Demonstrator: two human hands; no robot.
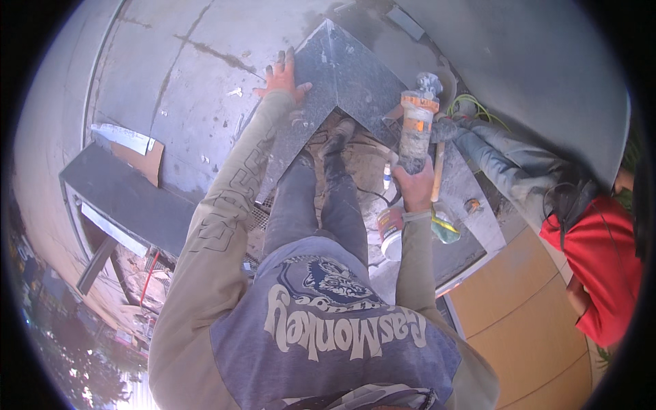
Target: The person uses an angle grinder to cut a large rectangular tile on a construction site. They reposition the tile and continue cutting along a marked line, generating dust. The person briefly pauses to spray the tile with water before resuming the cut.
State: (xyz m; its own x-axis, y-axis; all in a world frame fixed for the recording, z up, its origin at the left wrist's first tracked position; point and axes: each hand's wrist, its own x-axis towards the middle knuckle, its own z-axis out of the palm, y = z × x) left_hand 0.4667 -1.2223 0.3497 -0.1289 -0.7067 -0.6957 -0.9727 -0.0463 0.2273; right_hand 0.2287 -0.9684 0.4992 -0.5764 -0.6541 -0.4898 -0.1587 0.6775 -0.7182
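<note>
My left hand [280, 83] lies flat with spread fingers at the left edge of a dark grey slab [311, 85]. The slab has a mitred seam, with a pointed far corner and a V-shaped notch on the near side. In my right hand [415, 186] is a dusty angle grinder [417, 126] with orange bands, gripped by its rear body. Its head points away from me, over the slab's right side. A wooden handle [438, 171] shows just right of the grinder. Below my right hand stands a reddish-and-white bucket [391, 232], partly hidden by my forearm.
A person in a red shirt [594, 266] is at the right, legs stretching toward the slab. A green hose [471, 104] lies beyond them. At left are another dark slab [130, 198], cardboard [143, 162] and a red rod [149, 277]. A small white bottle [387, 176] stands near the bucket.
</note>
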